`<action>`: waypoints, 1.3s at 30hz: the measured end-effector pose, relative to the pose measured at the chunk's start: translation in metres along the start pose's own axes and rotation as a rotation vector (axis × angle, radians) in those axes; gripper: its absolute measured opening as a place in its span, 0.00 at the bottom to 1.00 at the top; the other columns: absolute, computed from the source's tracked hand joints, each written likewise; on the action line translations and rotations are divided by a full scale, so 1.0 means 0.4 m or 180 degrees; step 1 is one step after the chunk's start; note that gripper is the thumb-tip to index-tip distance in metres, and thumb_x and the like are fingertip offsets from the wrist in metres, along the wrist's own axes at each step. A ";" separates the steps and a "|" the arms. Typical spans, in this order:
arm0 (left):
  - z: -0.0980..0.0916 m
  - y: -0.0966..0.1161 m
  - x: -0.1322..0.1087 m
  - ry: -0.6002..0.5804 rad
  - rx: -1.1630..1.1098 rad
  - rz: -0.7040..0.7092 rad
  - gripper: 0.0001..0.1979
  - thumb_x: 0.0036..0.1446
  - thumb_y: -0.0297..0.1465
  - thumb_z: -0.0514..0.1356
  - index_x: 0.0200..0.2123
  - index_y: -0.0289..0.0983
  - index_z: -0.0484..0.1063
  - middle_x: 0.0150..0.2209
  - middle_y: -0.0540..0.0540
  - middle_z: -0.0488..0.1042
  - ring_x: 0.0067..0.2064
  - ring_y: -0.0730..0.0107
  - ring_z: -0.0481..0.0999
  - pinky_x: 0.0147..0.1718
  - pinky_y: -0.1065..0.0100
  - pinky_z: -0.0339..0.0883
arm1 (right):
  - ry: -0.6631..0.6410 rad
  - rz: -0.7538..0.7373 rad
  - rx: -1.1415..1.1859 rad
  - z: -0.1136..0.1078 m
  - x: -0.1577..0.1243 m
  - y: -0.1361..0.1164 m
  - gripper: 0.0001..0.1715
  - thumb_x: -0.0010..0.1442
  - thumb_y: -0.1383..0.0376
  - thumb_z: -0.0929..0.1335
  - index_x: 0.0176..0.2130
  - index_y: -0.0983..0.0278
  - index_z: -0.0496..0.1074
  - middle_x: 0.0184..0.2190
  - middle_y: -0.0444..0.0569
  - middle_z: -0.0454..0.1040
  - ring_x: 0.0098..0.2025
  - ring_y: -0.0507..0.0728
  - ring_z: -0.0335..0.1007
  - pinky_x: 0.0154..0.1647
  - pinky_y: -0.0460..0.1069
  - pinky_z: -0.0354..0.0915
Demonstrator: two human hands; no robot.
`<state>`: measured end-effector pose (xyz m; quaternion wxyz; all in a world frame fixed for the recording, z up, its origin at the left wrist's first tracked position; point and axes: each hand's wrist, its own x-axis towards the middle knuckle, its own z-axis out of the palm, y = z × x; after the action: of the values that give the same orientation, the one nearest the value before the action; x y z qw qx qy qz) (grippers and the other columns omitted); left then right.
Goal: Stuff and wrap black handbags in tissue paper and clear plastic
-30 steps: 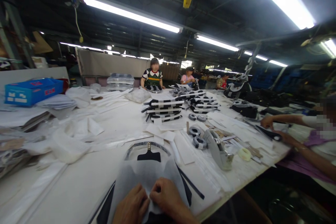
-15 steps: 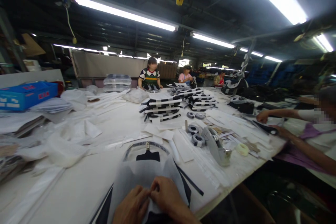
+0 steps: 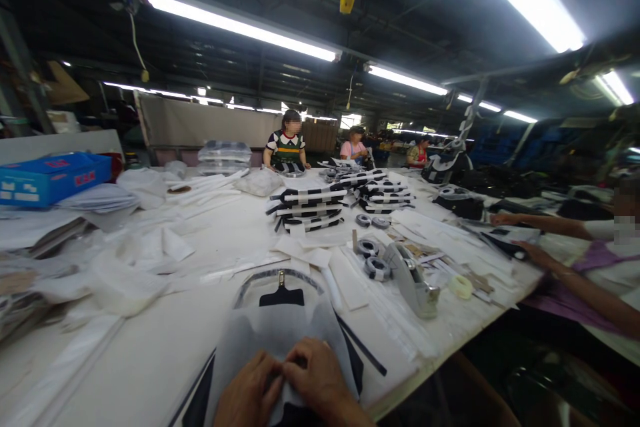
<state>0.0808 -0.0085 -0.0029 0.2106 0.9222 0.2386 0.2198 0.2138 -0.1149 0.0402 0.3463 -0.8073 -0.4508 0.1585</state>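
Observation:
A black bag [image 3: 356, 367] lies on the table in front of me, mostly covered by a translucent white wrapping sheet [image 3: 280, 327]. Beyond the sheet's far edge, a wrapped handle [image 3: 245, 282] arches up around a black tab with a metal clasp [image 3: 281, 293]. My left hand [image 3: 253, 390] has its fingers bent and pinched over the near part of the sheet. Right beside it, my right hand [image 3: 320, 373] is also closed, its thumb and fingertips meeting the left ones. The fingertips pinch the sheet; what lies under them is hidden.
A grey tape dispenser [image 3: 413, 280] and rolled straps [image 3: 376, 268] stand to the right. Behind are stacked black-and-white wrapped pieces [image 3: 310, 207]. Loose white paper [image 3: 130, 273] and a blue box [image 3: 55, 177] are at left. A co-worker's hands [image 3: 533, 253] work at the right edge.
My hands have barely shifted on the sheet, fingertips still together. The co-worker at right has moved slightly, turning the dark piece so more of its pale side shows.

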 end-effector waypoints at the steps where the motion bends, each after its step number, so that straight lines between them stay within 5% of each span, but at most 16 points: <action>1: 0.002 -0.003 -0.001 0.0024 -0.0043 0.0017 0.05 0.57 0.28 0.60 0.33 0.44 0.75 0.34 0.52 0.77 0.36 0.69 0.79 0.38 0.72 0.71 | -0.0024 0.0051 0.0060 -0.002 0.002 -0.003 0.09 0.56 0.59 0.73 0.29 0.61 0.81 0.32 0.45 0.81 0.39 0.56 0.75 0.42 0.48 0.59; 16: 0.004 -0.005 -0.012 0.0304 -0.0262 0.0122 0.05 0.58 0.32 0.60 0.29 0.43 0.71 0.29 0.54 0.76 0.30 0.73 0.78 0.29 0.75 0.68 | -0.0368 0.0386 0.0664 -0.006 0.019 0.006 0.11 0.46 0.70 0.69 0.29 0.63 0.83 0.26 0.46 0.81 0.29 0.55 0.76 0.27 0.43 0.60; 39: -0.026 0.026 0.002 -0.0454 0.0066 -0.0423 0.06 0.58 0.28 0.56 0.30 0.41 0.71 0.32 0.51 0.77 0.35 0.69 0.78 0.36 0.71 0.67 | -0.0404 0.0320 -0.0325 -0.013 0.016 -0.033 0.15 0.45 0.72 0.66 0.28 0.60 0.82 0.28 0.47 0.82 0.32 0.57 0.77 0.37 0.46 0.63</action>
<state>0.0799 -0.0135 0.0109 0.2315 0.9198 0.2859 0.1366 0.2119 -0.1071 0.0536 0.2670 -0.8339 -0.4382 0.2034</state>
